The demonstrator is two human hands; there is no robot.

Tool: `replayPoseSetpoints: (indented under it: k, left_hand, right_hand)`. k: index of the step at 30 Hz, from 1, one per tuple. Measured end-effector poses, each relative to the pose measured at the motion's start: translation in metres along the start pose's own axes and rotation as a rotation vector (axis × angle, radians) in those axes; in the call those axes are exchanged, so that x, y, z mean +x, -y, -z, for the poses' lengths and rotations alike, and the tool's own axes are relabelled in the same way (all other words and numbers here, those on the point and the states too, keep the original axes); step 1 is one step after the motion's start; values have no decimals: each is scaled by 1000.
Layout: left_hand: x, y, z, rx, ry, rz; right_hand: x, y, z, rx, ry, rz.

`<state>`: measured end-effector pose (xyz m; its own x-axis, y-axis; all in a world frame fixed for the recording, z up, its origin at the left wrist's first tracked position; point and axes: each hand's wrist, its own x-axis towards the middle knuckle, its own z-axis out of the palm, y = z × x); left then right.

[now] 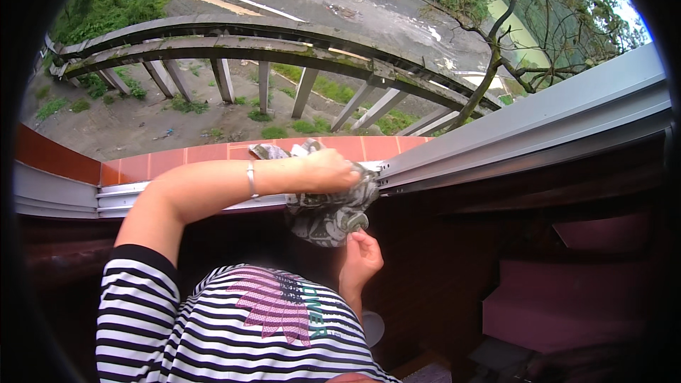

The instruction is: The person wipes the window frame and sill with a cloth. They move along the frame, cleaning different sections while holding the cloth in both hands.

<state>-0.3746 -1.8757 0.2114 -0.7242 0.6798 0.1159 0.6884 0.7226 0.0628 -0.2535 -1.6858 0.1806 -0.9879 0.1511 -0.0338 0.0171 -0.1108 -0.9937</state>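
A camouflage-patterned cloth [330, 221] in grey and green is bunched across the window's bottom track, part of it lying out on the tiled ledge. My left hand [331, 171] presses on its upper part, beside the end of the window sash, fingers curled onto the fabric. A metal bracelet [251, 178] circles my left wrist. Lower down, my right hand [363, 256] pinches a rolled edge of the same cloth between thumb and fingers, on the room side. Folds hide part of the track beneath.
The grey metal window sash [521, 117] reaches up to the right. The metal track [122, 199] runs left, with a red-tiled ledge [165, 165] beyond it. Outside and lower are a concrete structure with posts [223, 80] and a tree [495, 53]. Purplish furniture [558, 298] stands indoors at right.
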Motion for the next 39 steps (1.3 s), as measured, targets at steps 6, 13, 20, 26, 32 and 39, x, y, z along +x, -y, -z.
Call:
replayPoseSetpoints:
  k: [6,13,20,26,32,39]
  left_hand:
    - [8,-26,-9,-89,-154,308]
    - [23,-22,-13,-120,-244,188]
    - [-66,-10,11,-122,-56,186]
    - [-65,-27,7,-161,-143,182]
    - [-22,-45,-1,38,-162,186]
    - [13,-58,-21,176,-232,308]
  right_hand:
    - [-4,-2,6,8,-52,-41]
    - [2,-2,5,-7,-72,0]
    - [-11,7,6,12,-99,-41]
    - [-13,12,10,68,-130,-40]
    - [-13,8,10,68,-144,-54]
    - [-20,8,9,17,-184,-63]
